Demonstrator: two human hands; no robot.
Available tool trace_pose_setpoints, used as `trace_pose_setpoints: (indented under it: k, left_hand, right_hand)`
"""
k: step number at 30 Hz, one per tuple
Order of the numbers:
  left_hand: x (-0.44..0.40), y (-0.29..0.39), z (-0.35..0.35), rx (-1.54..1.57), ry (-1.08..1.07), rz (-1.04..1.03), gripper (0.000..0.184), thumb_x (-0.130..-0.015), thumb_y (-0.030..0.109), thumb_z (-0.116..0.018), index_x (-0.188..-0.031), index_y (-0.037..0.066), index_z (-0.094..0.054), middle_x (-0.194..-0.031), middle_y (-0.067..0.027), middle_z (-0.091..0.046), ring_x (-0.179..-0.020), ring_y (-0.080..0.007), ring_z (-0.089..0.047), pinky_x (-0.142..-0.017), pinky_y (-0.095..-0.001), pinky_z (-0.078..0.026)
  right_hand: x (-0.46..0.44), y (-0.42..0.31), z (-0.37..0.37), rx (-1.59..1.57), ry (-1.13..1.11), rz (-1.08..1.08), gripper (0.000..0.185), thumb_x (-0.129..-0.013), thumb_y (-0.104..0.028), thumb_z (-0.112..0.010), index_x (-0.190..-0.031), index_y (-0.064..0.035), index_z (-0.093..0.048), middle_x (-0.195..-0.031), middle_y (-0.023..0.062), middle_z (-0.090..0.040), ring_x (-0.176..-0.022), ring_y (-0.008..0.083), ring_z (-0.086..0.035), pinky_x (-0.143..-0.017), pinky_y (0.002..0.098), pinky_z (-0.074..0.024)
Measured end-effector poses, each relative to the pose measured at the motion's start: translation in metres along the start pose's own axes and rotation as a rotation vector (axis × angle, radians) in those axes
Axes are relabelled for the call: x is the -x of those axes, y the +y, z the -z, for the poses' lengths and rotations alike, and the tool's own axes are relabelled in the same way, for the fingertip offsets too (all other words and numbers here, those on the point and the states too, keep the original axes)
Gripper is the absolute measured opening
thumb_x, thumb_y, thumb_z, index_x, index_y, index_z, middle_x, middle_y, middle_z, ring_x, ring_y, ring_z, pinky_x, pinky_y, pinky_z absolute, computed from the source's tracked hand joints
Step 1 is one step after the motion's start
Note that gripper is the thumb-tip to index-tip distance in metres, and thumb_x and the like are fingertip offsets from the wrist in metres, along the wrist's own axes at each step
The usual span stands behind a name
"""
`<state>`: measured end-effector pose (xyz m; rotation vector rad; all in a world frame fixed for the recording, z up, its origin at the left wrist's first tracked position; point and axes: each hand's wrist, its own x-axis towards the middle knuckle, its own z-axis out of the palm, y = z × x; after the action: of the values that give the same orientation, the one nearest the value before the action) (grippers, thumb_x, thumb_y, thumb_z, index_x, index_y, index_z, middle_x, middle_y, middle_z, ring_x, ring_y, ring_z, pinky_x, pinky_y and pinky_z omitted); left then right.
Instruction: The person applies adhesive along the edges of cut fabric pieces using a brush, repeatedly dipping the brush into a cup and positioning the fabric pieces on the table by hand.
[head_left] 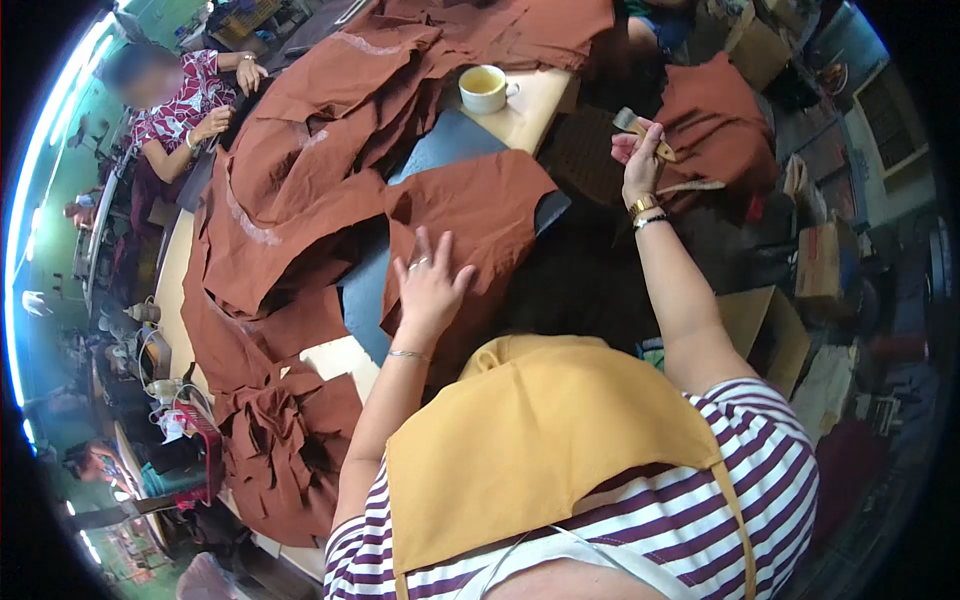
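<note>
My left hand (430, 285) lies with fingers spread on a rust-brown leather-like piece (470, 205), which rests over a dark blue-grey board (445, 145). Out to the right, my right hand (641, 158) is raised and closed around a flat paintbrush (628, 121), its bristles pointing up and left and its wooden handle end showing below the fingers. Beyond the piece, near the table's far edge, stands a white cup (484, 90) with yellowish liquid in it.
Large brown pieces (290, 150) with whitish smears cover the table to the left, and cut strips (285, 440) are heaped nearer me. More brown material (715, 125) hangs at the right. Cardboard boxes (828, 258) stand beyond it. Another person (190, 110) sits at the upper left.
</note>
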<state>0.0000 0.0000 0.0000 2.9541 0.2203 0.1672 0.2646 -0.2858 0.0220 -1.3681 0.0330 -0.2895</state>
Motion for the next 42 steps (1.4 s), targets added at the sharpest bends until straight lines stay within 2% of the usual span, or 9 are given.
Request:
trace_pose_setpoints:
  k: [5,11,16,24,27,31,36,37,42]
  left_hand:
    - [0.027,-0.026,0.021,0.009,0.027,0.277,0.079,-0.087,0.06,-0.054,-0.149,0.015,-0.033,-0.156,-0.0227,-0.023,-0.143,-0.0372,-0.026,-0.109,-0.0654,-0.017]
    - [0.033,-0.008,0.022,-0.151,0.228,0.041,0.059,-0.086,0.041,-0.065,-0.137,0.015,-0.05,-0.155,-0.0177,-0.027,-0.145,-0.0326,-0.022,-0.112,-0.0607,-0.014]
    - [0.029,-0.001,0.019,0.153,0.035,0.258,0.059,-0.09,0.039,-0.06,-0.142,0.017,-0.044,-0.154,-0.0195,-0.03,-0.136,-0.039,-0.037,-0.104,-0.0531,-0.036]
    - [0.022,-0.009,0.036,0.118,-0.155,0.202,0.08,-0.083,0.059,-0.06,-0.148,0.02,-0.036,-0.157,-0.019,-0.021,-0.13,-0.0417,-0.042,-0.1,-0.0541,-0.038]
    - [0.016,-0.01,0.033,0.112,-0.081,0.085,0.083,-0.081,0.063,-0.06,-0.148,0.02,-0.036,-0.15,-0.0235,-0.033,-0.125,-0.0421,-0.046,-0.099,-0.0554,-0.038]
    - [0.011,-0.007,0.034,0.132,-0.167,0.225,0.087,-0.081,0.068,-0.056,-0.149,0.018,-0.034,-0.154,-0.0227,-0.028,-0.136,-0.0417,-0.034,-0.106,-0.0599,-0.028]
    - [0.009,-0.003,0.036,0.027,-0.143,0.261,0.098,-0.073,0.073,-0.062,-0.15,0.02,-0.032,-0.159,-0.019,-0.012,-0.146,-0.0401,-0.011,-0.108,-0.0706,-0.013]
    - [0.007,-0.004,0.036,0.022,-0.122,0.245,0.098,-0.073,0.073,-0.062,-0.15,0.021,-0.032,-0.159,-0.0187,-0.012,-0.147,-0.0401,-0.011,-0.108,-0.0705,-0.013]
    - [-0.003,-0.014,0.02,0.038,-0.065,0.161,0.1,-0.07,0.075,-0.062,-0.15,0.021,-0.034,-0.159,-0.0184,-0.013,-0.146,-0.0408,-0.012,-0.108,-0.0713,-0.011]
  right_hand:
    - [-0.036,-0.046,-0.055,0.049,-0.355,0.039,0.042,-0.099,-0.043,-0.052,-0.11,-0.0059,-0.069,-0.084,0.0022,-0.068,-0.063,0.005,-0.058,-0.06,0.0209,-0.0527]
    - [-0.096,-0.032,-0.155,0.571,-0.736,0.182,0.037,-0.083,-0.04,-0.073,-0.101,-0.0081,-0.074,-0.091,0.0063,-0.073,-0.078,0.0155,-0.068,-0.074,0.0297,-0.0541]
    - [-0.132,0.006,-0.215,1.066,-0.809,0.485,0.054,-0.074,-0.049,-0.077,-0.094,0.0011,-0.07,-0.091,0.0152,-0.072,-0.083,0.0257,-0.07,-0.077,0.0353,-0.0538]
    - [-0.144,0.018,-0.199,0.395,-0.852,-0.42,0.025,-0.085,-0.033,-0.075,-0.092,-0.0104,-0.067,-0.081,-0.0016,-0.065,-0.071,0.008,-0.061,-0.069,0.0256,-0.0546]
    - [-0.14,0.004,-0.181,0.102,-0.717,-0.407,0.024,-0.085,-0.03,-0.076,-0.093,-0.0084,-0.067,-0.081,-0.0008,-0.065,-0.072,0.0075,-0.061,-0.068,0.0238,-0.0541]
    - [-0.134,-0.023,-0.165,0.13,-0.681,-0.096,0.035,-0.083,-0.032,-0.078,-0.095,-0.0005,-0.07,-0.084,0.0053,-0.069,-0.074,0.0111,-0.066,-0.068,0.0248,-0.0569]
    - [-0.088,-0.042,-0.138,0.752,-0.821,0.466,0.025,-0.081,-0.031,-0.075,-0.097,-0.0118,-0.074,-0.093,0.0072,-0.073,-0.079,0.0209,-0.069,-0.076,0.031,-0.0532]
    - [-0.087,-0.027,-0.133,0.746,-0.866,0.834,0.024,-0.083,-0.032,-0.072,-0.095,-0.0109,-0.074,-0.091,0.0084,-0.072,-0.082,0.0258,-0.068,-0.078,0.0337,-0.0526]
    - [-0.019,-0.036,-0.122,0.614,-0.922,0.778,0.03,-0.084,-0.039,-0.072,-0.093,-0.0102,-0.074,-0.078,0.0087,-0.071,-0.071,0.0217,-0.068,-0.067,0.0316,-0.0524]
